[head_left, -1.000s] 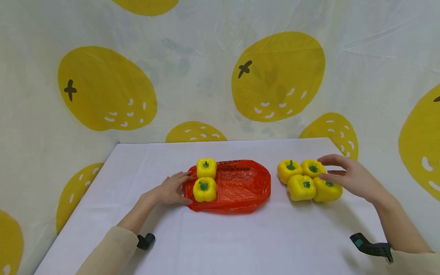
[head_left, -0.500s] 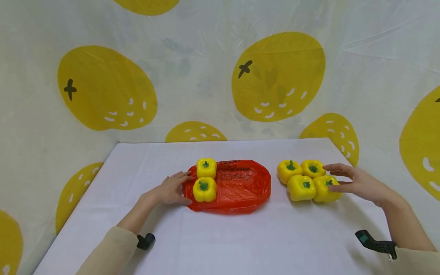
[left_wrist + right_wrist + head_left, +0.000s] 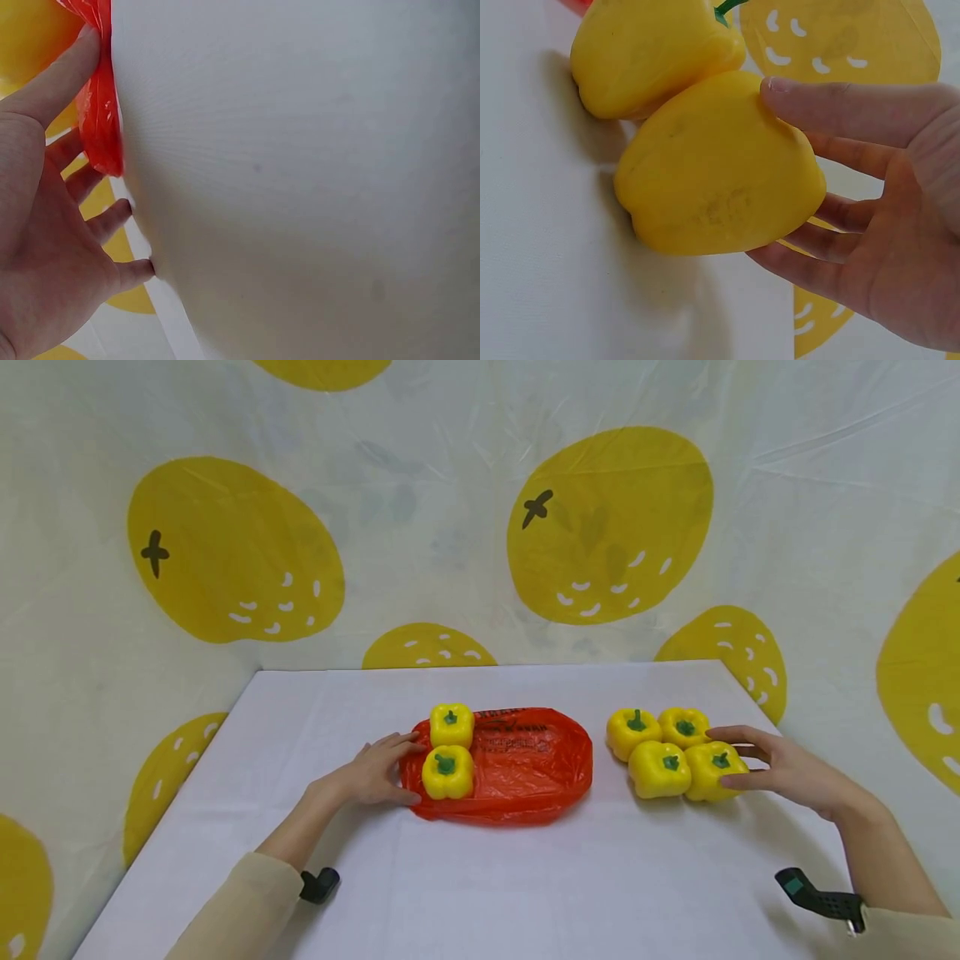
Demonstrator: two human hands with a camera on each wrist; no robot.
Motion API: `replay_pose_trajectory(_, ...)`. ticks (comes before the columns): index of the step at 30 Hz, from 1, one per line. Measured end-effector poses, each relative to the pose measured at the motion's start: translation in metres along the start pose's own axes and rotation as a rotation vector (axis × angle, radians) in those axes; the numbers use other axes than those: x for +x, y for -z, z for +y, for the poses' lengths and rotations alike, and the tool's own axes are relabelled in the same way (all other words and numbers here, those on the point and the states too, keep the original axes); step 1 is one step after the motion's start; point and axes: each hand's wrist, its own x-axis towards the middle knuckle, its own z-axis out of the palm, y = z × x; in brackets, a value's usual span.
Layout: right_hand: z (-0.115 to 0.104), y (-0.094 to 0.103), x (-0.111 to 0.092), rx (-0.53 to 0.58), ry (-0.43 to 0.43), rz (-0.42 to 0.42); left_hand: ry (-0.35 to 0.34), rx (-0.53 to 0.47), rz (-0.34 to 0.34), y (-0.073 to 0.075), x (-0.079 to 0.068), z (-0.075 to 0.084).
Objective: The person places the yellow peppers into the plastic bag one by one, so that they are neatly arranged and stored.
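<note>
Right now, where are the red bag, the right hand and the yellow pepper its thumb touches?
Red bag (image 3: 521,772), head view: bare top.
Right hand (image 3: 806,777), head view: its middle.
Yellow pepper (image 3: 716,169), right wrist view: its side.

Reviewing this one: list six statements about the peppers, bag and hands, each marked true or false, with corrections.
1. Two yellow peppers rest on the red bag. True.
2. The left hand is at the bag's left end. True.
3. Three peppers stand off the bag. False: four do, on the white table.
4. The right hand's thumb touches one of those four. True.
5. The bag lies right of that group. False: left.
6. Pepper stems are brown. False: green.
</note>
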Motion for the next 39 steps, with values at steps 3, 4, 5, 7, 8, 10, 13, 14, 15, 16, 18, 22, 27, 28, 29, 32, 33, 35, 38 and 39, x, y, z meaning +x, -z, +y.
replay_pose_trajectory(3, 0.002, -0.001, 0.000, 0.005, -0.004, 0.000, -0.008, 0.000, 0.001, -0.001, 0.000, -0.001)
replay_pose_trajectory(4, 0.002, -0.001, 0.000, 0.006, -0.007, 0.000, -0.010, 0.001, 0.001, -0.001, 0.000, -0.002)
replay_pose_trajectory(5, 0.003, -0.001, 0.000, 0.008, -0.011, -0.003, -0.011, 0.002, 0.001, -0.001, 0.000, -0.002)
replay_pose_trajectory(7, 0.004, -0.002, 0.000, 0.010, -0.017, -0.008, -0.020, 0.004, 0.003, -0.001, 0.000, -0.003)
replay_pose_trajectory(8, 0.005, -0.002, 0.000, 0.012, -0.019, -0.012, -0.024, 0.005, 0.004, -0.001, 0.000, -0.003)
replay_pose_trajectory(10, 0.006, -0.002, -0.001, 0.011, -0.021, -0.019, -0.023, 0.009, 0.004, -0.001, 0.000, -0.003)
replay_pose_trajectory(13, 0.008, -0.001, -0.003, 0.014, -0.012, -0.026, -0.019, 0.004, 0.005, -0.001, 0.000, -0.002)
replay_pose_trajectory(14, 0.009, -0.001, -0.004, 0.016, -0.010, -0.029, -0.014, 0.004, 0.003, -0.001, 0.000, -0.002)
replay_pose_trajectory(15, 0.009, -0.001, -0.004, 0.017, -0.006, -0.031, -0.009, 0.003, 0.001, 0.000, 0.000, -0.001)
replay_pose_trajectory(16, 0.010, -0.001, -0.005, 0.017, -0.005, -0.033, -0.007, -0.001, 0.001, 0.000, 0.000, -0.001)
replay_pose_trajectory(18, 0.010, -0.001, -0.006, 0.008, -0.004, -0.026, -0.005, -0.002, -0.002, 0.000, 0.000, -0.001)
replay_pose_trajectory(22, 0.010, 0.001, -0.009, -0.023, -0.006, 0.000, -0.003, 0.004, -0.003, 0.000, 0.000, -0.001)
replay_pose_trajectory(27, 0.008, 0.006, -0.012, -0.039, -0.014, 0.023, -0.006, 0.007, 0.001, 0.001, 0.000, -0.001)
replay_pose_trajectory(28, 0.007, 0.007, -0.013, -0.042, -0.016, 0.026, -0.005, 0.006, -0.001, 0.001, 0.000, -0.001)
replay_pose_trajectory(29, 0.006, 0.008, -0.014, -0.045, -0.017, 0.028, -0.002, 0.001, -0.001, 0.001, 0.000, -0.001)
replay_pose_trajectory(32, 0.003, 0.011, -0.016, -0.059, -0.028, 0.042, 0.005, -0.003, -0.006, 0.002, -0.001, 0.000)
replay_pose_trajectory(33, 0.002, 0.013, -0.017, -0.062, -0.032, 0.048, 0.007, 0.000, -0.007, 0.002, 0.000, 0.001)
replay_pose_trajectory(35, 0.000, 0.016, -0.018, -0.084, -0.051, 0.061, 0.007, 0.001, -0.009, 0.001, 0.000, 0.001)
replay_pose_trajectory(38, -0.004, 0.021, -0.017, -0.098, -0.044, 0.081, 0.005, 0.005, -0.008, 0.001, 0.000, 0.000)
replay_pose_trajectory(39, -0.005, 0.023, -0.017, -0.106, -0.047, 0.092, 0.004, 0.005, -0.007, 0.001, 0.000, 0.000)
